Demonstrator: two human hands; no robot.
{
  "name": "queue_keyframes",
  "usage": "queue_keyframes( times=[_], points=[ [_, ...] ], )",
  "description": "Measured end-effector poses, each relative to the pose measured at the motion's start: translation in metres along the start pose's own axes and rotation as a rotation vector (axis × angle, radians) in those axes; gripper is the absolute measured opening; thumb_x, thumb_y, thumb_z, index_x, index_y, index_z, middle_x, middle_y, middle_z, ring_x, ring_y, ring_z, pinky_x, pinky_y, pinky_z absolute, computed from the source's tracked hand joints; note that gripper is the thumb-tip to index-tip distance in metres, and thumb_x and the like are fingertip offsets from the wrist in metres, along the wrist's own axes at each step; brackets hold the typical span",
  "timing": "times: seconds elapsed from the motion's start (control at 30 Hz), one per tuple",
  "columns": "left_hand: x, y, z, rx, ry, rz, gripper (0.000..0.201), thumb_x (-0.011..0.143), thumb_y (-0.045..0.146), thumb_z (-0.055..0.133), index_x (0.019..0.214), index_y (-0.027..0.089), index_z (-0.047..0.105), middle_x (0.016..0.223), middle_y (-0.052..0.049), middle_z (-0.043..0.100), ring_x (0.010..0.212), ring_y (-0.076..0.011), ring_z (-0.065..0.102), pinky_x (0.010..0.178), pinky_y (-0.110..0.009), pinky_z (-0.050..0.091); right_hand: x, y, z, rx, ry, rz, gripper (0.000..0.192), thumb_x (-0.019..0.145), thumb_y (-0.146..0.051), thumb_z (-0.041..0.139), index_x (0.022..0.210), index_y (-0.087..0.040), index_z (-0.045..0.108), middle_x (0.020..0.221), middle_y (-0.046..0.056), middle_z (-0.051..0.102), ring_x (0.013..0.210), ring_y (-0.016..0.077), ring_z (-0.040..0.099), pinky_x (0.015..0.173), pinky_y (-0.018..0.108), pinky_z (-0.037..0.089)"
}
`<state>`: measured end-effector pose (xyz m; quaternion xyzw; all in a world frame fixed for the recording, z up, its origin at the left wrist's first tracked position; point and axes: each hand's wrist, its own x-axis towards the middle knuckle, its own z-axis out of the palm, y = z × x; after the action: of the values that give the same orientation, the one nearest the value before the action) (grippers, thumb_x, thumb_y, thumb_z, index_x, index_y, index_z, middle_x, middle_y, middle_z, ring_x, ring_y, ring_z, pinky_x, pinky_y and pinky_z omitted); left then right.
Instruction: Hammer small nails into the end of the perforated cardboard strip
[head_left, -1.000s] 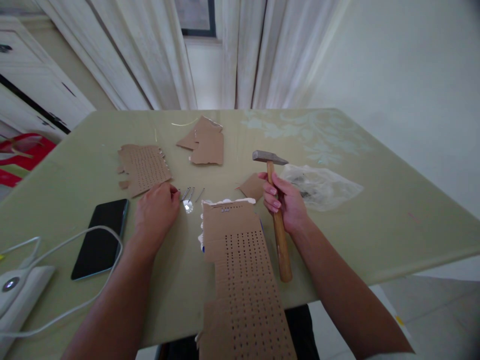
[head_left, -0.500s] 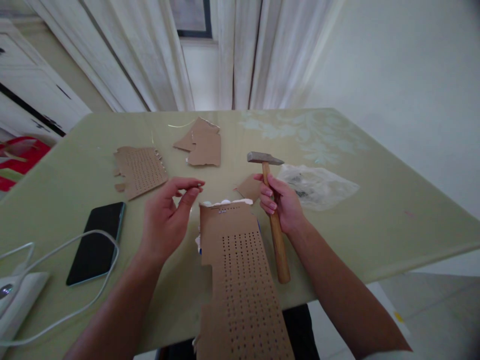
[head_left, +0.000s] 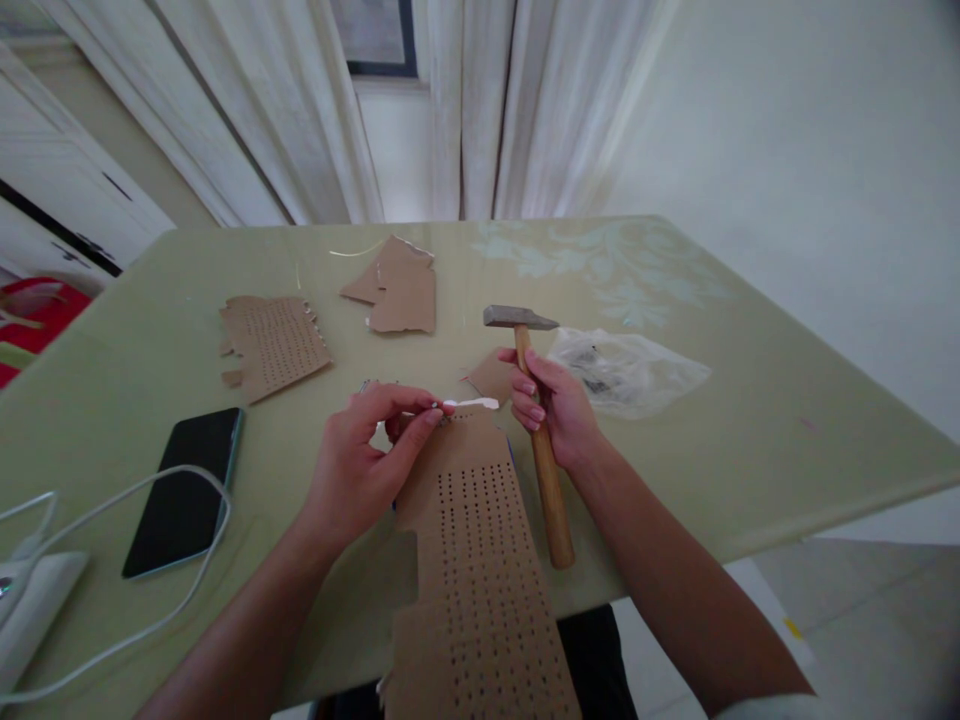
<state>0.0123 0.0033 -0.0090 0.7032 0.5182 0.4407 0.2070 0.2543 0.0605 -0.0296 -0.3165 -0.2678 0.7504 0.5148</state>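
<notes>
The right hand (head_left: 561, 405) wraps the hammer (head_left: 550, 490), its head beyond the fingers, likely top-heavy, best held lower; the left hand (head_left: 364, 465) pinches what looks like a nail (head_left: 436, 405) over cardboard (head_left: 431, 570), probably light and bendable

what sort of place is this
Likely a room in a home: pale curtains by a window, a white cabinet and a table with a floral pattern.
</notes>
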Motion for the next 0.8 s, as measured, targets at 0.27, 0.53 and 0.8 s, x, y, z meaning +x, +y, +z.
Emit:
queue_keyframes(
  times=[0.27,0.53,0.8],
  points=[
    [0.0011,0.0008,0.0004,0.009,-0.006,0.037,0.01,0.101,0.031,0.072,0.099,0.025,0.08,0.084,0.0,0.078,0.069,-0.0152,0.058,0.072,-0.033,0.048,-0.0007,-0.0005,0.0023,0.006,0.009,0.013,0.025,0.099,-0.038,0.079,0.106,-0.014,0.073,0.061,-0.01,0.047,0.038,0.0041,0.032,0.033,0.016,0.03],
    [0.001,-0.0013,-0.001,0.021,-0.012,0.045,0.009,0.101,0.03,0.073,0.1,0.025,0.08,0.085,0.001,0.078,0.07,-0.0154,0.059,0.077,-0.034,0.049,-0.001,-0.0002,0.002,0.013,0.009,0.003,0.027,0.098,-0.037,0.08,0.107,-0.012,0.074,0.061,-0.01,0.048,0.037,0.0038,0.034,0.033,0.016,0.03],
    [0.0006,0.003,-0.0003,0.026,-0.026,0.041,0.011,0.101,0.03,0.071,0.1,0.026,0.081,0.082,0.001,0.076,0.069,-0.0161,0.059,0.078,-0.035,0.049,0.0001,0.0004,-0.0002,0.01,-0.002,0.0,0.029,0.096,-0.037,0.082,0.107,-0.012,0.075,0.061,-0.01,0.048,0.038,0.0037,0.034,0.033,0.016,0.031]
  ],
)
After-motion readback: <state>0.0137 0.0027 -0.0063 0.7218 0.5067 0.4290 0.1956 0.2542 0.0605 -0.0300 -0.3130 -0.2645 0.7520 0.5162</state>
